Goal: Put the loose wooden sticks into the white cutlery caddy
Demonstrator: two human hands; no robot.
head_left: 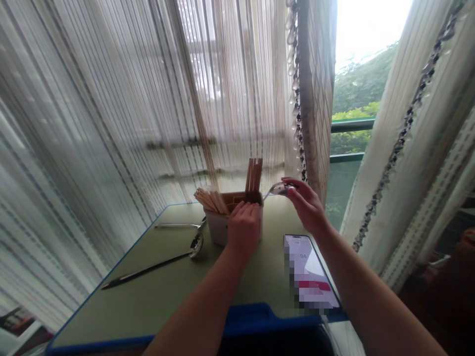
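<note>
A box-shaped utensil holder (217, 228) stands on the table. Brown chopsticks (254, 175) rise from its back right part, and a bundle of pale wooden chopsticks (212, 201) leans out at its left. My left hand (244, 223) is closed over the holder's front rim, fingers bent over the edge; the fingertips are partly hidden. To the right of the holder, my right hand (307, 201) pinches a shiny metal spoon (279, 188) by its bowl end. The spoon's thin handle slants down to the holder's right edge, where its end is hidden.
Left of the holder lie a slotted spoon (196, 245) with a long dark handle and another metal utensil (180, 226). A lit phone (311, 272) rests near the right edge of the blue-rimmed table (156, 301). Striped curtains (148, 99) hang behind.
</note>
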